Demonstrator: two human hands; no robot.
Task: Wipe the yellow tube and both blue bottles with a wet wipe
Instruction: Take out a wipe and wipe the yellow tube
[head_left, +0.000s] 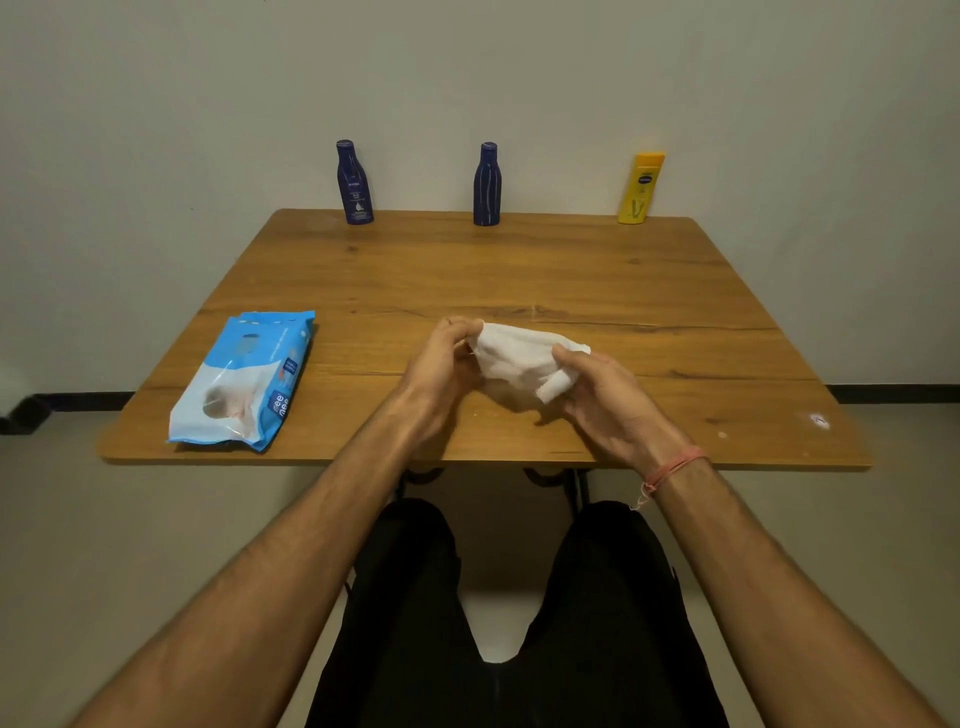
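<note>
I see both hands, left hand (441, 358) and right hand (608, 395), fingers pinching the wet wipe (514, 358) above the desk (519, 270). Yellow tube (641, 188) and both blue bottles (355, 183) (487, 185) stand untouched at the far edge; I judge wiping not begun.

Both forearms reach forward, left hand (441, 358) and right hand (602, 389) pinching, fingers curled.

Right hand (605, 387) covers one end of the wet wipe (511, 358). Small print on the left blue bottle (355, 183) and yellow tube (641, 188) is illegible. Both elbows are cut off below.
</note>
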